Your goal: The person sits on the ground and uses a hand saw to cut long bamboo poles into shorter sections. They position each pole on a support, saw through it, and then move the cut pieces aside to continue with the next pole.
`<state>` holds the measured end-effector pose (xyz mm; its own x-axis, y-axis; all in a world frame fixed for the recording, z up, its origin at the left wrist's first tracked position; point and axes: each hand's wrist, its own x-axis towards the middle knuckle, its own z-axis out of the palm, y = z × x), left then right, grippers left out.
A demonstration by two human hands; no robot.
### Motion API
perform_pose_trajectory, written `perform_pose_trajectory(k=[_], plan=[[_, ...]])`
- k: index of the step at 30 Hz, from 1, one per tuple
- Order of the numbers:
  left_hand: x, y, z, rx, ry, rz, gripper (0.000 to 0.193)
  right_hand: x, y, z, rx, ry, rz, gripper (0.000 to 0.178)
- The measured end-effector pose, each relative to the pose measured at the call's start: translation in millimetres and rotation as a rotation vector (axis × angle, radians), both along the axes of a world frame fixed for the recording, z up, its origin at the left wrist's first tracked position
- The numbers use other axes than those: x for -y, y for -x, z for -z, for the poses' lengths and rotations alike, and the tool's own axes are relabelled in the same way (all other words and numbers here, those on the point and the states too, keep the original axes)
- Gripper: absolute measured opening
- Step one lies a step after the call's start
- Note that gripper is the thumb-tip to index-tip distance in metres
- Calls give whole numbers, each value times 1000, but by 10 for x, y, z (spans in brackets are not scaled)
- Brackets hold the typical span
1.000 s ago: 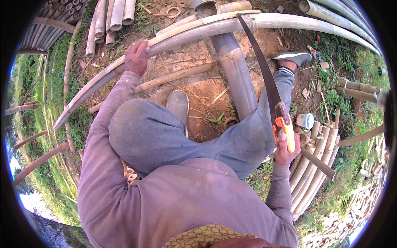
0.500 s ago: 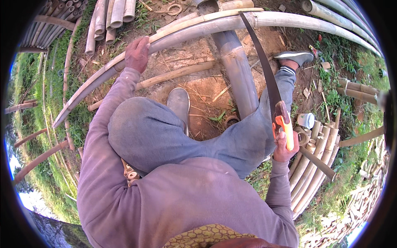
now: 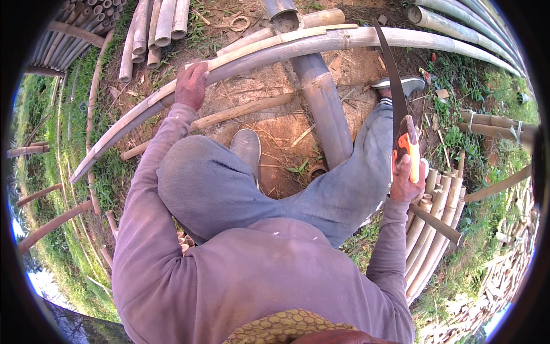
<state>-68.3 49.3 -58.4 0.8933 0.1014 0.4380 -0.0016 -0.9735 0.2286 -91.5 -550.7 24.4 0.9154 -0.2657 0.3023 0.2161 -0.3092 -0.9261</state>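
The person's left hand (image 3: 191,86) is closed over a long bamboo pole (image 3: 263,57), knuckles up and the arm stretched forward; how far the fingers wrap beneath cannot be seen. A pale bamboo strip (image 3: 286,39) lies along the pole's far edge, one end stopping just left of the saw blade. The pole runs across the front of the scene (its curve is at least partly the fisheye lens) and passes over a thick grey bamboo culm (image 3: 323,94) that slants down toward the trousered leg.

The right hand (image 3: 408,179) is wrapped firmly round the orange handle of a handsaw (image 3: 395,80), near the right knee. The dark, tapering blade points away from the body and crosses over the pole in the view, its tip showing beyond the far edge; whether it touches the pole cannot be told.

A thinner bamboo length (image 3: 246,111) lies on the bare soil, close by the left shoe (image 3: 246,150). The right shoe (image 3: 413,86) is partly hidden behind the blade. Cut bamboo poles (image 3: 438,200) stand bunched beside the right hand, and more bamboo poles (image 3: 452,27) lie at the upper right.
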Motion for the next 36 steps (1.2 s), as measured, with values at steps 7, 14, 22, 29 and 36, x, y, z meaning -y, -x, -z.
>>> perform_pose_trajectory(k=[7, 14, 22, 29, 36], plan=[[162, 1169, 173, -116, 13, 190, 40, 138, -100, 265, -89, -1, -24, 27], [398, 647, -164, 24, -245, 148, 66, 101, -188, 304, -74, 38, -38, 22], [15, -452, -492, -698, -151, -74, 84, -197, -58, 365, -64, -139, -9, 19], [-401, -324, -272, -493, -90, -20, 85, -559, 100, 257, -104, -89, 2, 22], [190, -717, -754, -468, -291, 131, 88, -611, 130, 340, -81, -125, 15, 18]])
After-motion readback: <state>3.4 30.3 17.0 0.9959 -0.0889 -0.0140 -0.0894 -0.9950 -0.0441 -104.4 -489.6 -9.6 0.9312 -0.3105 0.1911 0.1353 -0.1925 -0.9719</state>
